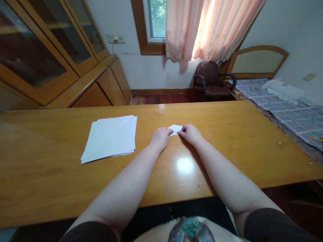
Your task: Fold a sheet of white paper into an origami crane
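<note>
A small folded piece of white paper (176, 128) lies on the wooden table (222, 124), between my two hands. It comes to a blunt point at its far edge, and a crease line runs across it. My left hand (160, 137) grips its left end, fingers on top. At the right end, my right hand (191, 133) pinches the paper between thumb and curled fingers. Off to the left of my left hand lies a loose stack of white paper sheets (111, 137), their edges uneven, with a faint diagonal crease on the top one.
A glass-doored cabinet (63, 37) stands beyond the table at the left. Behind the far edge are a brown armchair (210, 77) and a curtained window (158, 20). A bed (282, 97) with a checked cover is at the right. Tiny white scraps dot the table's right side.
</note>
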`<state>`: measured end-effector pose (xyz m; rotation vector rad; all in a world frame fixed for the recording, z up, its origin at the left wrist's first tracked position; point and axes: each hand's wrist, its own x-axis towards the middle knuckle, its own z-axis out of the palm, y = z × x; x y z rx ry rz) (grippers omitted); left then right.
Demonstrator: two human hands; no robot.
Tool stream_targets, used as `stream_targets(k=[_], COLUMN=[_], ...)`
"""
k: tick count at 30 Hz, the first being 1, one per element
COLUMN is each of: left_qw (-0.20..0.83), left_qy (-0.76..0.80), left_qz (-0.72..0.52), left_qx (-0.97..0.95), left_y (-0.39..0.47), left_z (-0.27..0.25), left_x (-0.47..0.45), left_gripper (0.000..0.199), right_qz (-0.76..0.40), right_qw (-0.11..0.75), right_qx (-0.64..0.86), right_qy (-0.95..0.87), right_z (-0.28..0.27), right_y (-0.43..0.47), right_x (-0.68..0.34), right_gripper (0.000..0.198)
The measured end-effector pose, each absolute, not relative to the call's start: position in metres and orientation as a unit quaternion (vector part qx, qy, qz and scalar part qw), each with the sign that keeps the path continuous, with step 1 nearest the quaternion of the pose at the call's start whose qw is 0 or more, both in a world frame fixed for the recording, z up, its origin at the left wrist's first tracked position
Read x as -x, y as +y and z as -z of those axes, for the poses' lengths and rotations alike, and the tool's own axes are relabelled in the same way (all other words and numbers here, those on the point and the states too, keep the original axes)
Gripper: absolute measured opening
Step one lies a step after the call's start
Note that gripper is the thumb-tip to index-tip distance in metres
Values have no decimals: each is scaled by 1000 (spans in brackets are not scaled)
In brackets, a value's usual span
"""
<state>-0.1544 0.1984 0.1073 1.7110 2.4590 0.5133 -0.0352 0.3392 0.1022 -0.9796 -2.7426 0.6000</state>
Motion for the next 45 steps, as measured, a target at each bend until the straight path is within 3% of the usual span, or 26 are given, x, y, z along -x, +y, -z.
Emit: stream_targets(k=[5, 9, 14, 28, 39, 45], left_qw=[29, 33, 82, 100, 82, 86], left_qy=[792, 802, 802, 807, 795, 800], left_qz=[-111, -78, -53, -52, -57, -38], left_qx=[-600, -591, -589, -580, -598, -592], left_y=[193, 191, 190, 190, 191, 190], left_z=[-114, -110, -110, -112, -114, -116], left_x=[133, 119, 119, 121, 123, 121], left_gripper=[25, 47, 53, 55, 56, 57], right_qz=[-196, -198, -213, -251, -226, -228], right_qw=[79, 78, 93, 59, 83, 67], right_qx=[341, 341, 341, 405, 293, 331], right_qy=[-916, -915, -911, -877, -925, -913], right_z=[-102, -101, -100, -102, -107, -106], right_y=[339, 340, 342, 360, 350, 342], right_x=[37, 38, 38, 25, 25, 32], right_gripper=[24, 27, 27, 22, 26, 21])
